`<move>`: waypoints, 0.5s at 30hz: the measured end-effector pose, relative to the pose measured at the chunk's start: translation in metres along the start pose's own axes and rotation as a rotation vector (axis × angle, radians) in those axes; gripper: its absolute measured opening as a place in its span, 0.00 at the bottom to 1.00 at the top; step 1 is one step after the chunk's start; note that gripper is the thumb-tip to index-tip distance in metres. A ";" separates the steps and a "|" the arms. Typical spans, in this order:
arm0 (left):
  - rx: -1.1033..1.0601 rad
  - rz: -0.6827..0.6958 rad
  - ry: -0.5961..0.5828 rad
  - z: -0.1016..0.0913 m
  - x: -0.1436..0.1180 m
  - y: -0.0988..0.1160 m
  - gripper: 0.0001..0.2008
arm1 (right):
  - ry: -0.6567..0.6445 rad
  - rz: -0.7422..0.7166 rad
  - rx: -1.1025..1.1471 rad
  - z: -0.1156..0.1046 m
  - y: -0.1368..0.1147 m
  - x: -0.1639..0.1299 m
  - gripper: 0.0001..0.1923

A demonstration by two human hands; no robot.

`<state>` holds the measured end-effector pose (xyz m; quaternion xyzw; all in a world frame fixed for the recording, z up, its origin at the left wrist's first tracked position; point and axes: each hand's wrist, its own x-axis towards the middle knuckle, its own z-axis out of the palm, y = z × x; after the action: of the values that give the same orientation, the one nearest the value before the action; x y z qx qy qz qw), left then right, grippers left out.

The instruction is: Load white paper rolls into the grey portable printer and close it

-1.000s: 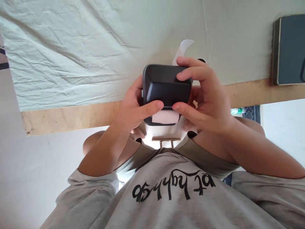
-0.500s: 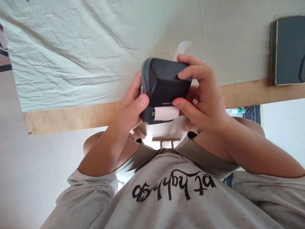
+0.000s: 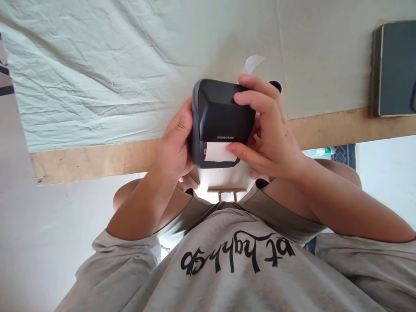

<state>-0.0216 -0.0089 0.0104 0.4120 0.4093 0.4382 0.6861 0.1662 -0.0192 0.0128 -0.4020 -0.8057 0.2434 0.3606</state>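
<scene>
The left hand's (image 3: 175,141) grip clasps the black printer's (image 3: 225,110) left side. Between both hands, about equally near each, the printer appears raised at the table's (image 3: 97,164) near edge, no long axis evident, its white paper (image 3: 218,152) pointing bodyward. The right hand (image 3: 276,134) grasps the right side, thumb tip over the paper.

From my end I'd call this a home: a creased cloth (image 3: 156,65) on a wooden table (image 3: 94,162) beyond the left hand (image 3: 173,141), a patterned mat (image 3: 345,156) right of the right hand (image 3: 271,130), pale floor (image 3: 58,242) below.
</scene>
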 end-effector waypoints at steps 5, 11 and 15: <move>-0.054 -0.003 0.016 -0.003 0.002 -0.005 0.24 | 0.010 0.007 0.013 -0.002 0.000 0.002 0.31; -0.083 -0.026 -0.013 -0.002 0.002 -0.004 0.23 | 0.188 0.114 -0.032 -0.012 -0.011 0.004 0.25; 0.012 0.003 -0.063 -0.002 0.001 0.000 0.17 | 0.436 0.081 -0.101 -0.017 -0.020 0.004 0.08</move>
<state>-0.0234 -0.0075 0.0090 0.4305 0.3894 0.4235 0.6955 0.1683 -0.0254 0.0379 -0.4949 -0.7030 0.1244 0.4954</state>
